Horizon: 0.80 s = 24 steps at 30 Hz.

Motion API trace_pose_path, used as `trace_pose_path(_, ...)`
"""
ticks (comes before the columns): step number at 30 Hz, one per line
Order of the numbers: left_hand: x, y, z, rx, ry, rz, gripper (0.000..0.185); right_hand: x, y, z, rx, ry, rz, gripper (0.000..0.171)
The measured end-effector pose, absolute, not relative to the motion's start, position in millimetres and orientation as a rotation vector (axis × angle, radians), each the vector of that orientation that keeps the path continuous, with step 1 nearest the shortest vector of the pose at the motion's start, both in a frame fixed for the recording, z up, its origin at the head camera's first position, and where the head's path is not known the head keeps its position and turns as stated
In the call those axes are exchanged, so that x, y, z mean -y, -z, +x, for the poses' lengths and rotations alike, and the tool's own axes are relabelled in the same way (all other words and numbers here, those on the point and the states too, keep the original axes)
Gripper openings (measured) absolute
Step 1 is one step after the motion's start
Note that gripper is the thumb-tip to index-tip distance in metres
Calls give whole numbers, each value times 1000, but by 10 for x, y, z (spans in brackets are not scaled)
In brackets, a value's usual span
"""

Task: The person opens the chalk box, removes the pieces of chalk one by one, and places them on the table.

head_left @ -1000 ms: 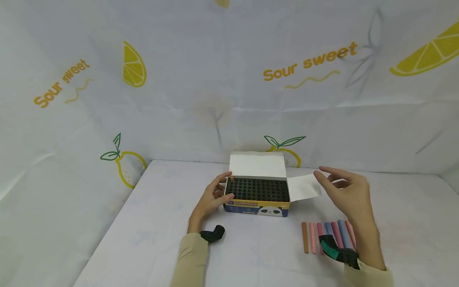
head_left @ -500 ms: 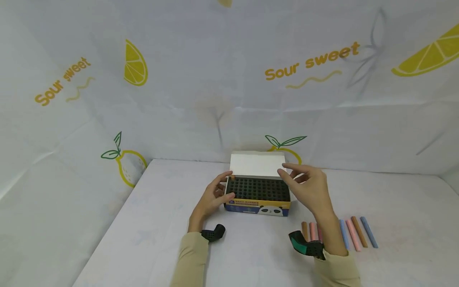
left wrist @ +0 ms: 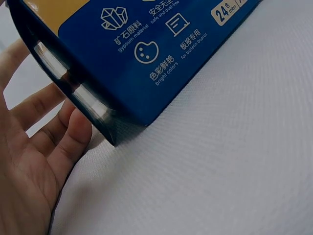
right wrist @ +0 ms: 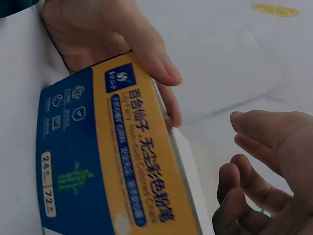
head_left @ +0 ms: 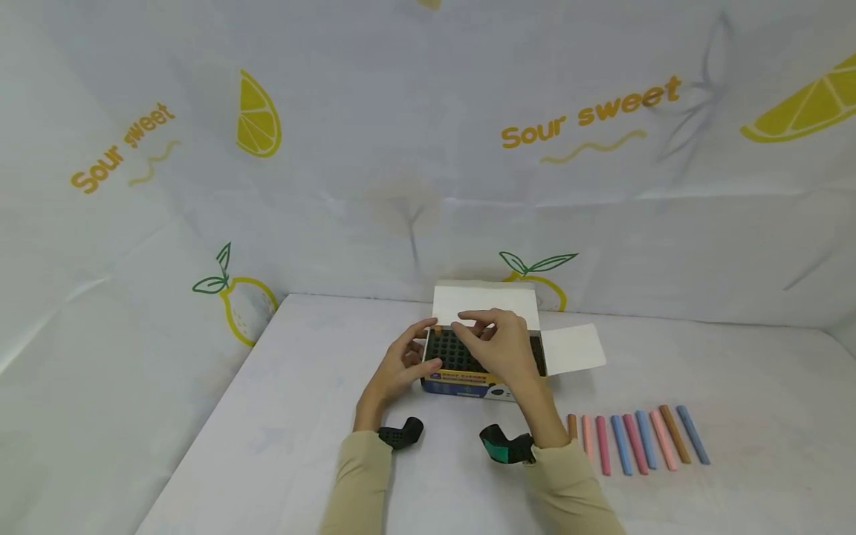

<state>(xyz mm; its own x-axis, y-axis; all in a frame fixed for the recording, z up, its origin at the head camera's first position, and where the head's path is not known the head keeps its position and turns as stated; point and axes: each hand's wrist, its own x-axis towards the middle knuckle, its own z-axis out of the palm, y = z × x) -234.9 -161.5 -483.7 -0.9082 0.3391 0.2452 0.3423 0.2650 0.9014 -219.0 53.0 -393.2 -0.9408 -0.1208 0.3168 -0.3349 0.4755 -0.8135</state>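
My left hand (head_left: 394,371) grips the left end of a blue and yellow chalk box (right wrist: 122,161), thumb at the front edge and a finger at the back. The box stands with its white lid (head_left: 484,301) and right side flap (head_left: 575,348) folded out. Inside is a black holder with rows of holes (head_left: 455,355); an orange-brown chalk stick (head_left: 438,330) stands in its far left corner. Over the box hovers my right hand (head_left: 501,345), thumb and forefinger apart, nothing visible between them. It covers much of the holder's right part.
Several loose chalk sticks, including a pink one (head_left: 603,446) and a blue one (head_left: 693,435), lie in a row on the white table cloth (head_left: 281,446), right of the box. A lemon-printed backdrop (head_left: 334,148) rises behind the table.
My right hand has moved left, from beside the side flap to over the box, uncovering the flap and the chalk row. The left hand keeps its grip on the box.
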Motion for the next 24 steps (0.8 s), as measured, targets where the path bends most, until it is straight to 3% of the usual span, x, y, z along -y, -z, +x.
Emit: trace_pose_path(24, 1629, 4847, -2365, 2472, 1803, -688, 72, -81, 4122, -2286, 2676, -1125, 188, 17)
